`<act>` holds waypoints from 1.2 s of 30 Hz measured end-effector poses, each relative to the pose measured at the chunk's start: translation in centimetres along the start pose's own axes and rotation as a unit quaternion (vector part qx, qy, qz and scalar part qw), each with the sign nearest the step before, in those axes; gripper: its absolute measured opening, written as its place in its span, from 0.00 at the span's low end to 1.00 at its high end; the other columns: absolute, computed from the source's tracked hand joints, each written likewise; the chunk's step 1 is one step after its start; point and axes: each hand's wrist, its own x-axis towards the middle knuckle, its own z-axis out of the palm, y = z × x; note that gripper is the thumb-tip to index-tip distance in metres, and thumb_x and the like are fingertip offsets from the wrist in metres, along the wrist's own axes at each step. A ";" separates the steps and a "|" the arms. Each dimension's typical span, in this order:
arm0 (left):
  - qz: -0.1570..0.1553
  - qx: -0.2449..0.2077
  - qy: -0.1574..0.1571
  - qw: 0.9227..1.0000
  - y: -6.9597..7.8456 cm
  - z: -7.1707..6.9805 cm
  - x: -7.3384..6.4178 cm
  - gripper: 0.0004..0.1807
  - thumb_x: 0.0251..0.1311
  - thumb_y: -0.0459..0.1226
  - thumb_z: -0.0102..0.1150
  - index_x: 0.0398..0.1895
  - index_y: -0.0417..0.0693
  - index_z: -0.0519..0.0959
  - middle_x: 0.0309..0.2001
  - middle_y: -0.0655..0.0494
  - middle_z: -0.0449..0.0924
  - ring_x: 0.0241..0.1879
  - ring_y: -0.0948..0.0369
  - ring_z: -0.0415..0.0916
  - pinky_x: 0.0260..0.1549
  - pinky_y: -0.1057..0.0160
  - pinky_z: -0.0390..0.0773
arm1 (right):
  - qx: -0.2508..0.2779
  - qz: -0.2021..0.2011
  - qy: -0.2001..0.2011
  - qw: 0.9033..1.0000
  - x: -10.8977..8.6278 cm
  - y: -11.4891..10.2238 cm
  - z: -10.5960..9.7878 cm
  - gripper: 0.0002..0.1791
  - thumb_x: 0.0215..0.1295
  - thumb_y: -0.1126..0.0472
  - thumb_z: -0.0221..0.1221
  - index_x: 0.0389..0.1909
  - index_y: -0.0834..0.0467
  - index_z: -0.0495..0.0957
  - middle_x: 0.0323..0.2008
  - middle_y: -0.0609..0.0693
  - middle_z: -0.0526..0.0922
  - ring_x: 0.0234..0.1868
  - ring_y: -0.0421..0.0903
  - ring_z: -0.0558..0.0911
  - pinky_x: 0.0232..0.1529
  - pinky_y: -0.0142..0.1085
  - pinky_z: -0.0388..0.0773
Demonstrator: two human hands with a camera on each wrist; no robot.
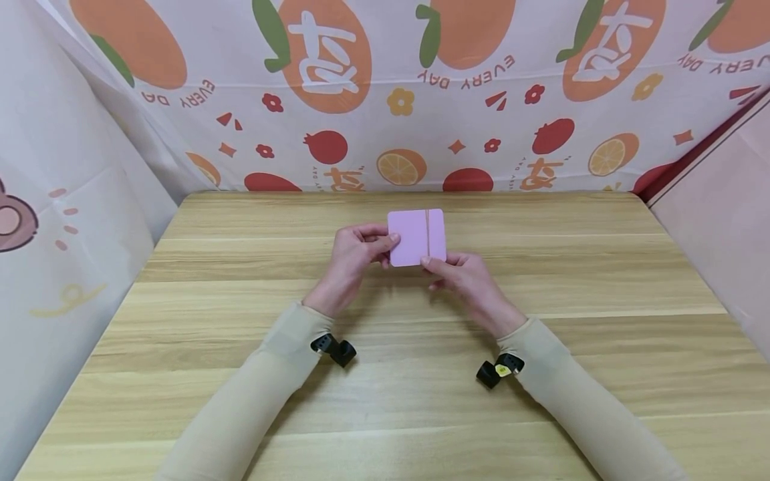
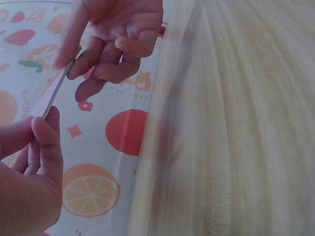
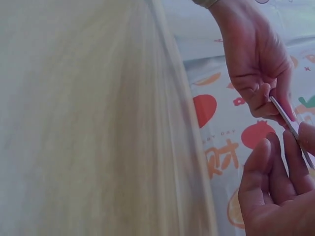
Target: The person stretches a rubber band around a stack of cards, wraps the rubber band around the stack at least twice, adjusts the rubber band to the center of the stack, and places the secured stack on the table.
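Observation:
A thin lilac square with rounded corners point(image 1: 409, 239), like a small card or notebook, is held up above the table. A narrow brown band runs down its face near the right side. My left hand point(image 1: 351, 260) pinches the left edge, thumb on the front. At the lower right corner, my right hand point(image 1: 472, 287) pinches it with the thumb beside the band. Seen nearly edge-on in the left wrist view, the lilac square point(image 2: 55, 91) looks thin and flat. The right wrist view also shows its edge point(image 3: 288, 120) between both hands. Its back is hidden.
Beneath the hands is a wood-grain table point(image 1: 397, 401). A fruit-print cloth point(image 1: 373, 133) hangs along its far edge, with a white cloth point(image 1: 78, 200) on the left and a pale panel point(image 1: 722, 214) on the right. Each wrist wears a small black camera point(image 1: 343, 352).

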 end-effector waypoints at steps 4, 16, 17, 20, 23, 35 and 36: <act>-0.005 0.005 -0.007 1.000 0.0 -0.2 0.1 0.11 0.59 0.27 0.65 0.44 0.28 0.80 0.27 0.51 0.82 0.21 0.62 0.74 0.20 0.69 0.75 | -0.009 -0.001 -0.017 1.000 0.1 0.1 -0.1 0.16 0.64 0.64 0.65 0.49 0.70 0.80 0.44 0.58 0.83 0.47 0.53 0.78 0.40 0.42 0.82; -0.028 0.033 -0.035 0.998 -0.3 -0.4 0.2 0.10 0.60 0.27 0.65 0.43 0.30 0.81 0.30 0.51 0.83 0.22 0.62 0.74 0.22 0.67 0.75 | -0.088 -0.076 0.011 0.993 0.5 -0.5 -1.2 0.24 0.64 0.60 0.64 0.58 0.66 0.76 0.48 0.58 0.82 0.43 0.49 0.81 0.48 0.46 0.79; -0.027 0.036 -0.038 0.998 -0.3 -0.3 0.1 0.10 0.59 0.27 0.65 0.43 0.31 0.81 0.30 0.51 0.83 0.22 0.62 0.74 0.22 0.67 0.75 | -0.093 -0.089 0.019 0.992 0.5 -0.5 -1.3 0.24 0.64 0.60 0.64 0.58 0.65 0.76 0.48 0.58 0.82 0.44 0.47 0.81 0.48 0.45 0.80; -0.025 0.045 -0.048 0.998 -0.4 -0.3 0.0 0.10 0.60 0.27 0.65 0.43 0.31 0.81 0.30 0.50 0.83 0.23 0.62 0.74 0.22 0.68 0.75 | -0.098 -0.119 0.036 0.987 0.5 -0.7 -1.3 0.23 0.65 0.60 0.63 0.59 0.65 0.75 0.52 0.58 0.80 0.49 0.47 0.79 0.48 0.38 0.79; -0.026 0.059 -0.053 0.997 -0.5 -0.2 0.0 0.10 0.60 0.28 0.65 0.44 0.32 0.82 0.31 0.49 0.83 0.24 0.61 0.74 0.22 0.68 0.75 | -0.096 -0.140 0.052 0.984 0.4 -0.9 -1.5 0.22 0.66 0.60 0.62 0.58 0.65 0.75 0.52 0.57 0.79 0.50 0.47 0.77 0.45 0.34 0.79; -0.010 0.085 -0.093 0.992 -0.7 -0.1 -0.2 0.08 0.59 0.28 0.65 0.41 0.31 0.82 0.28 0.49 0.82 0.20 0.61 0.72 0.21 0.67 0.74 | -0.114 -0.203 0.069 0.970 0.4 -0.9 -1.8 0.15 0.70 0.60 0.60 0.52 0.65 0.79 0.47 0.56 0.81 0.43 0.47 0.79 0.40 0.33 0.80; -0.008 0.088 -0.097 0.991 -0.8 -0.1 -0.2 0.08 0.59 0.28 0.65 0.40 0.31 0.82 0.28 0.49 0.82 0.20 0.61 0.72 0.21 0.66 0.74 | -0.115 -0.205 0.070 0.969 0.3 -0.9 -1.8 0.15 0.69 0.60 0.60 0.51 0.65 0.79 0.47 0.55 0.81 0.43 0.47 0.79 0.41 0.33 0.79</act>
